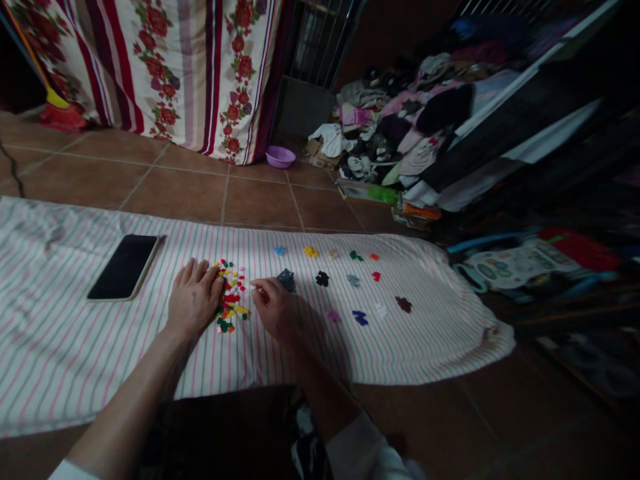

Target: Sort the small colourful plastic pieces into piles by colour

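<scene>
Striped-cloth tabletop (45,340): one mixed pile of pieces (231,299) between hands, long axis near-to-far. Left hand (196,293) flat, released, touching it; right hand (273,307) curled, cannot tell if grasping. Thirteen single-colour piles (323,279) distinguishable; one phone (125,267).

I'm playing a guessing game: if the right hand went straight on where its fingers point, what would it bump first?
The right hand would probably meet the mixed pile of small coloured pieces first, though its height above the striped cloth is hard to tell.
</scene>
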{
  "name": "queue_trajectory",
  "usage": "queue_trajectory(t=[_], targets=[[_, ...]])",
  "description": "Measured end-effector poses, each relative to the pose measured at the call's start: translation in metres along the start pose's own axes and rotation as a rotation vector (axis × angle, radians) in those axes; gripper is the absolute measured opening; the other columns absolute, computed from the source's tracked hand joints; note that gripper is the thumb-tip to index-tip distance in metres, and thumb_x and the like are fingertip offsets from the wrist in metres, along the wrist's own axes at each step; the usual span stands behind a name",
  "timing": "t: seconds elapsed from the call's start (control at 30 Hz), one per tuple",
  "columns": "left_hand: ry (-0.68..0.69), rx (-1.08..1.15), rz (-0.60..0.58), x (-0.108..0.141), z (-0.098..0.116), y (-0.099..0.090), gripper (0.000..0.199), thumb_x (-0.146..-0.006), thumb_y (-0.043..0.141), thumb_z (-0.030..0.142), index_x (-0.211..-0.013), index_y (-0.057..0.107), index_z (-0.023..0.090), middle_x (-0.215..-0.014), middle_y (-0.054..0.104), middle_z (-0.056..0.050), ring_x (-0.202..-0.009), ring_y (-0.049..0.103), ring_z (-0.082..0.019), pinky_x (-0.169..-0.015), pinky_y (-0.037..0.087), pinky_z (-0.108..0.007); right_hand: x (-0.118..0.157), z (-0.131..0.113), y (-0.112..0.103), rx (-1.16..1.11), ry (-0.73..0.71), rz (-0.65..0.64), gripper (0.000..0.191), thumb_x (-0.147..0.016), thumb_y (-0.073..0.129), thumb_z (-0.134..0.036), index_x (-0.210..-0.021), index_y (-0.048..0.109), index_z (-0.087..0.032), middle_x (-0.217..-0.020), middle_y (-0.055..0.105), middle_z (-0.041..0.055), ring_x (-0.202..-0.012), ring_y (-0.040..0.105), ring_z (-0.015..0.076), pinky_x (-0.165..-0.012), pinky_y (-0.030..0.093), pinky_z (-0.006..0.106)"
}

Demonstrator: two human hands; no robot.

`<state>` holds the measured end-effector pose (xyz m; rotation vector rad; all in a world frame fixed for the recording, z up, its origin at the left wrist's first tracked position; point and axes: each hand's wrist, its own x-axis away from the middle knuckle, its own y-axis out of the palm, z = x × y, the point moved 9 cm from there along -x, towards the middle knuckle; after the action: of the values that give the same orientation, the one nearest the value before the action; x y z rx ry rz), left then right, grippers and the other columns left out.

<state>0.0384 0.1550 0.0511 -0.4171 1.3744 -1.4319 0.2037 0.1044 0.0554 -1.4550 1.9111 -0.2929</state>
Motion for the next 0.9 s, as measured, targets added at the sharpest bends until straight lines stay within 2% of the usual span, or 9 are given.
queue_trajectory(t=[0.1, 0.33, 0.5, 0.6, 0.73, 0.9], targets=[[-0.070, -0.041, 0.014, -0.001, -0.004, -0.001, 0.043, -0.093, 0.032, 0.036, -0.115, 0.063, 0.015, -0.128, 0.059, -0.017, -0.136, 0.038, -0.036, -0.107, 0.033, -0.056, -0.001, 0.008, -0.010, -0.016, 0.021, 0.020, 0.021, -0.087, 0.050, -0.020, -0.096, 0.069, -0.020, -0.092, 0.067, 0.0060, -0.075, 0.063, 0.0137, -0.074, 0.053, 0.027], [-0.100, -0.061, 0.015, 0.000, -0.005, -0.001, 0.047, -0.093, 0.032, 0.038, -0.116, 0.064, 0.014, -0.130, 0.058, -0.016, -0.136, 0.038, -0.034, -0.111, 0.029, -0.052, -0.001, 0.026, -0.037, -0.094, 0.050, 0.112, 0.023, -0.084, 0.052, -0.021, -0.101, 0.067, -0.021, -0.088, 0.067, 0.0051, -0.078, 0.063, 0.0150, -0.069, 0.053, 0.027], [-0.082, -0.012, 0.016, 0.000, -0.004, -0.001, 0.040, -0.091, 0.036, 0.034, -0.112, 0.065, 0.018, -0.127, 0.061, -0.014, -0.136, 0.038, -0.035, -0.110, 0.029, -0.057, 0.001, 0.027, -0.049, -0.075, 0.039, 0.133, 0.023, -0.085, 0.051, -0.022, -0.102, 0.067, -0.021, -0.088, 0.067, 0.0047, -0.077, 0.063, 0.0144, -0.070, 0.054, 0.026], [-0.087, -0.024, 0.031, 0.000, -0.005, -0.003, 0.044, -0.092, 0.033, 0.037, -0.112, 0.065, 0.016, -0.127, 0.060, -0.016, -0.135, 0.039, -0.035, -0.110, 0.030, -0.057, 0.000, 0.026, -0.064, -0.026, 0.027, 0.163, 0.023, -0.085, 0.051, -0.023, -0.102, 0.068, -0.020, -0.090, 0.067, 0.0055, -0.075, 0.063, 0.0141, -0.068, 0.053, 0.026], [-0.113, -0.004, 0.025, 0.000, -0.008, -0.003, 0.046, -0.092, 0.033, 0.038, -0.113, 0.065, 0.013, -0.128, 0.060, -0.017, -0.136, 0.038, -0.035, -0.112, 0.028, -0.055, 0.001, 0.037, -0.107, 0.064, 0.051, 0.273, 0.024, -0.086, 0.050, -0.027, -0.097, 0.070, -0.020, -0.092, 0.068, 0.0070, -0.078, 0.063, 0.0153, -0.069, 0.053, 0.028], [-0.106, 0.014, 0.028, 0.001, -0.009, -0.005, 0.045, -0.092, 0.032, 0.039, -0.111, 0.066, 0.016, -0.126, 0.061, -0.016, -0.135, 0.039, -0.035, -0.111, 0.029, -0.056, 0.021, 0.083, -0.183, 0.150, 0.260, 0.497, 0.032, -0.081, 0.052, -0.038, -0.098, 0.071, -0.018, -0.094, 0.069, 0.0091, -0.081, 0.063, 0.0182, -0.072, 0.053, 0.032]])
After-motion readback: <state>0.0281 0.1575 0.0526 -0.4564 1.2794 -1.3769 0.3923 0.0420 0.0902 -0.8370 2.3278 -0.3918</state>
